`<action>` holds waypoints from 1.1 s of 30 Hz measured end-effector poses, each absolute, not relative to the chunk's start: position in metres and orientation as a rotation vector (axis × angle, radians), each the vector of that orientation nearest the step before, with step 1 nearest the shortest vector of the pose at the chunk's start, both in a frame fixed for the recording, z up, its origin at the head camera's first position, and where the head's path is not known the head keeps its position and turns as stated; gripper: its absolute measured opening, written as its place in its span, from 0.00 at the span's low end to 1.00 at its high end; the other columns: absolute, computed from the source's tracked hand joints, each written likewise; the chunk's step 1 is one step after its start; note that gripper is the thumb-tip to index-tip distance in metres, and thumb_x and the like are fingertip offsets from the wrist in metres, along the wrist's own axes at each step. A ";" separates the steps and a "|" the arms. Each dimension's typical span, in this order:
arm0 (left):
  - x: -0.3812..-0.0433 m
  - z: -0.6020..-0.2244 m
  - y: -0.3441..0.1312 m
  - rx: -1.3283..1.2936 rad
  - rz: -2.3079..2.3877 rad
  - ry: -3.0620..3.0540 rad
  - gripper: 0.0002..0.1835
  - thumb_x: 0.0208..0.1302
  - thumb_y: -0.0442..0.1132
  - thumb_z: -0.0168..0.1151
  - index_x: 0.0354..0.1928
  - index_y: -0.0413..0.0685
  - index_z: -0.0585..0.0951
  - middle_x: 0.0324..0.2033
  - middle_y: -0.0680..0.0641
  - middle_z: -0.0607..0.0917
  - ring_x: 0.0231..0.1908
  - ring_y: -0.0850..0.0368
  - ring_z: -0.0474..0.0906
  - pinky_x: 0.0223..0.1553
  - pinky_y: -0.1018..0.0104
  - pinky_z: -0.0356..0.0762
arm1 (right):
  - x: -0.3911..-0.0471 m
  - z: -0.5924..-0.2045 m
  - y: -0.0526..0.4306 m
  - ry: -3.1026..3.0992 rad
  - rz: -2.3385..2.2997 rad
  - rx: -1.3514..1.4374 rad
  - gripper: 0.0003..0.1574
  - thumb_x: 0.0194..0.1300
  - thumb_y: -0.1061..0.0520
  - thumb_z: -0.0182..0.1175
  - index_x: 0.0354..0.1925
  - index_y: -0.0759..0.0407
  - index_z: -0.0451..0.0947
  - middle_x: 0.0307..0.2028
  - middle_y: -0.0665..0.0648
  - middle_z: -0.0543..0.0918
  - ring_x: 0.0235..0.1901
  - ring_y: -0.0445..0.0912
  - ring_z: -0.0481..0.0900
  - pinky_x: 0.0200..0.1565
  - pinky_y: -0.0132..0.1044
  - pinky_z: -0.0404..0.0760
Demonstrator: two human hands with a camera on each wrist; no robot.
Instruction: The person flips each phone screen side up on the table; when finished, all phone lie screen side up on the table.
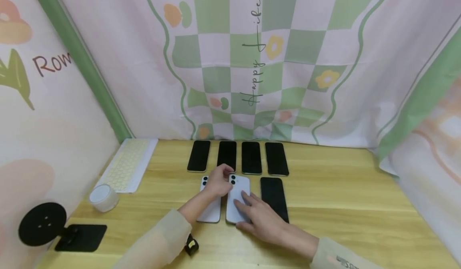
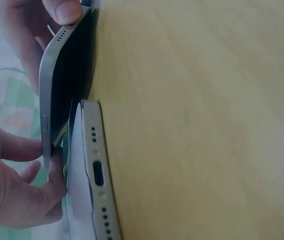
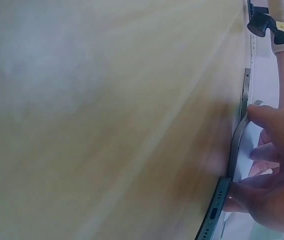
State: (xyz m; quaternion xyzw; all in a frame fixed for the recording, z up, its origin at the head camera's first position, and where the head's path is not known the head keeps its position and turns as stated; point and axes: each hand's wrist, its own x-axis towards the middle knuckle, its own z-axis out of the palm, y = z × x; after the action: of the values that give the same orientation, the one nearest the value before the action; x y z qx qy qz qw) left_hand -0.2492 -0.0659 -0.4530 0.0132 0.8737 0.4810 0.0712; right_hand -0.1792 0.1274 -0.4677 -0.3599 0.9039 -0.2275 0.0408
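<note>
A white smartphone (image 1: pixel 235 193) is face down between both hands, its camera lenses at the far end. My left hand (image 1: pixel 219 182) pinches its far left corner between thumb and fingers. With the thumb at its near edge and fingers spread over its back and right side, my right hand (image 1: pixel 262 217) grips the same phone. In the left wrist view the dark screen of this phone (image 2: pixel 72 75) shows, tilted up from the tabletop. A second white smartphone (image 1: pixel 210 212) lies face down just left, partly covered by my left hand. A dark-screened smartphone (image 1: pixel 274 195) lies right of my right hand.
Several black-screened phones (image 1: pixel 251 158) lie in a row at the back. Left on the wooden table (image 1: pixel 338 197) are a white keyboard (image 1: pixel 127 165), a white round container (image 1: pixel 103 198) and a black stand (image 1: pixel 86 237). A patterned curtain (image 1: pixel 245 61) hangs behind.
</note>
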 end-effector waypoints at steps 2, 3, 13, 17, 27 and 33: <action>-0.249 -0.452 -0.068 -0.002 1.423 2.619 0.27 0.53 0.22 0.65 0.57 0.43 0.81 0.54 0.39 0.83 0.53 0.46 0.80 0.61 0.47 0.81 | -0.182 -0.476 0.129 2.781 -0.696 -1.133 0.40 0.71 0.35 0.62 0.70 0.58 0.75 0.71 0.78 0.70 0.66 0.78 0.72 0.61 0.70 0.78; -0.249 -0.452 -0.069 -0.009 1.406 2.617 0.26 0.54 0.23 0.66 0.57 0.43 0.81 0.54 0.39 0.83 0.53 0.46 0.80 0.62 0.46 0.80 | -0.182 -0.477 0.130 2.782 -0.694 -1.139 0.40 0.72 0.35 0.62 0.70 0.58 0.75 0.71 0.78 0.71 0.66 0.78 0.72 0.60 0.69 0.78; -0.251 -0.451 -0.073 0.025 1.375 2.541 0.25 0.59 0.25 0.69 0.60 0.39 0.80 0.45 0.41 0.82 0.38 0.53 0.80 0.31 0.64 0.85 | -0.175 -0.452 0.125 2.738 -0.671 -1.068 0.38 0.70 0.42 0.67 0.70 0.60 0.75 0.72 0.78 0.68 0.69 0.77 0.70 0.63 0.70 0.76; -0.252 -0.451 -0.073 0.016 1.391 2.524 0.25 0.59 0.25 0.69 0.59 0.40 0.80 0.44 0.41 0.82 0.36 0.54 0.81 0.26 0.67 0.84 | -0.174 -0.451 0.124 2.732 -0.661 -1.035 0.38 0.69 0.44 0.67 0.71 0.60 0.74 0.73 0.77 0.67 0.70 0.76 0.69 0.65 0.68 0.76; -0.254 -0.437 -0.073 0.008 1.412 2.557 0.23 0.53 0.22 0.69 0.54 0.37 0.82 0.40 0.41 0.81 0.34 0.54 0.80 0.24 0.67 0.85 | -0.178 -0.448 0.123 2.752 -0.702 -1.011 0.38 0.70 0.45 0.67 0.72 0.57 0.73 0.73 0.73 0.70 0.70 0.70 0.73 0.64 0.63 0.79; -0.254 -0.427 -0.076 0.047 1.353 2.575 0.22 0.52 0.21 0.66 0.53 0.35 0.81 0.37 0.40 0.85 0.27 0.54 0.83 0.25 0.66 0.86 | -0.177 -0.447 0.124 2.772 -0.966 -0.919 0.33 0.70 0.52 0.67 0.70 0.60 0.75 0.69 0.68 0.77 0.67 0.62 0.79 0.63 0.56 0.82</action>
State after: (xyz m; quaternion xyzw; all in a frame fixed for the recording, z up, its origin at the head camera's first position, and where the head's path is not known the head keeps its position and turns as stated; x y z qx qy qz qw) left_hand -0.2538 -0.0760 -0.4268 0.0159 0.8792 0.4618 0.1158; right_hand -0.1774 0.1236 -0.4466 -0.2986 0.9008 -0.3137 0.0326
